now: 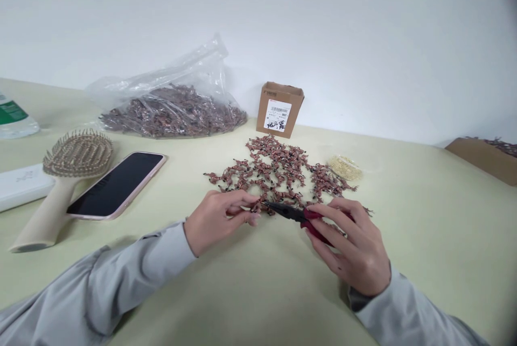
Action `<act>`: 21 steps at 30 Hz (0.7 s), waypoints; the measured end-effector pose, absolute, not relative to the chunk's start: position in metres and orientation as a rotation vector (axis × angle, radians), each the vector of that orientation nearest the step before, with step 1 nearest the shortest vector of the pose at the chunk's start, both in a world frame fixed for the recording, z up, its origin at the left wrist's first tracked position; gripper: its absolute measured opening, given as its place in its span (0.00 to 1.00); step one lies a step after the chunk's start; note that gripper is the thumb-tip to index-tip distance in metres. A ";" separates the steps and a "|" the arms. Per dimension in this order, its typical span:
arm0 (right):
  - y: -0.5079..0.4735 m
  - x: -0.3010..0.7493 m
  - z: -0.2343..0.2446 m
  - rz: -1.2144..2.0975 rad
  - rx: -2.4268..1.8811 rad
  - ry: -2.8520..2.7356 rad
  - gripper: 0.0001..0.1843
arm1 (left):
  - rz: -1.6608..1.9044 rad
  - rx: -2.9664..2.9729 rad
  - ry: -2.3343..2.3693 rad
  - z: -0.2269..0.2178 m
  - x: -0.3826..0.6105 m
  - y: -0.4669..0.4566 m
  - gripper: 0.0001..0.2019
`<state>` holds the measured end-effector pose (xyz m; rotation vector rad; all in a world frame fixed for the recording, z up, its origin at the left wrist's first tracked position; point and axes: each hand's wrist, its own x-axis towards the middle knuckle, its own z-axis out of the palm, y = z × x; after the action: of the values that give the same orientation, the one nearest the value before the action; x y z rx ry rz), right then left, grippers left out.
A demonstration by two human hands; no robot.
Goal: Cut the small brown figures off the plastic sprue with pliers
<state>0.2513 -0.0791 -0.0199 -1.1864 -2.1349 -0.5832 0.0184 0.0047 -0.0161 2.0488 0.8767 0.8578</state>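
Pale green tabletop against a white wall. Far left: plastic bottle with green label, white flat case, paddle hairbrush, smartphone in pink case, lying face up. Behind these, clear plastic bag of small reddish-brown pieces, lying on its side. Left hand at near edge of loose pile of reddish-brown pieces, fingers curled and pinched; anything held is too small to tell. Needle-nose pliers lie across the near edge of pile, long axis roughly level, black tips pointing left toward left hand. Right hand grips their red handles. Beyond pile: upright cardboard box with printed label; small bag of pale bits. Far right: cardboard tray holding more pieces.
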 end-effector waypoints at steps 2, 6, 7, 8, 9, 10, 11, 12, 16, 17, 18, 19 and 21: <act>-0.079 0.251 -0.019 -0.575 -1.179 -2.140 0.11 | 0.857 2.063 0.876 -0.015 0.018 0.005 0.09; -0.078 0.251 -0.019 -0.566 -1.177 -2.144 0.11 | 0.865 2.063 0.860 -0.016 0.018 0.006 0.09; -0.078 0.251 -0.019 -0.562 -1.178 -2.145 0.11 | 0.870 2.058 0.854 -0.016 0.018 0.006 0.09; -0.078 0.252 -0.019 -0.557 -1.176 -2.148 0.12 | 0.874 2.052 0.849 -0.017 0.018 0.007 0.09; -0.078 0.252 -0.020 -0.554 -1.172 -2.150 0.12 | 0.873 2.046 0.846 -0.017 0.017 0.007 0.09; -0.077 0.252 -0.020 -0.550 -1.166 -2.155 0.12 | 0.868 2.042 0.843 -0.017 0.017 0.007 0.09; -0.077 0.253 -0.020 -0.545 -1.159 -2.159 0.12 | 0.864 2.038 0.840 -0.018 0.017 0.007 0.09; -0.077 0.253 -0.020 -0.540 -1.147 -2.163 0.12 | 0.859 2.034 0.835 -0.018 0.017 0.007 0.09; -0.078 0.254 -0.021 -0.500 -1.115 -2.175 0.16 | 0.854 2.024 0.814 -0.019 0.017 0.007 0.07; -0.078 0.254 -0.022 -0.479 -1.112 -2.176 0.16 | 0.854 2.030 0.812 -0.019 0.017 0.007 0.07; -0.079 0.254 -0.022 -0.449 -1.111 -2.177 0.17 | 0.856 2.040 0.809 -0.019 0.017 0.007 0.07; -0.079 0.253 -0.022 -0.409 -1.110 -2.173 0.17 | 0.861 2.055 0.801 -0.019 0.016 0.007 0.07; -0.079 0.252 -0.022 -0.292 -1.100 -2.152 0.17 | 0.888 2.107 0.765 -0.018 0.015 0.008 0.07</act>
<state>0.2519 -0.0791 -0.0216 -1.0997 -2.1523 -0.2920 0.0154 0.0078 -0.0184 2.1070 0.7649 0.8876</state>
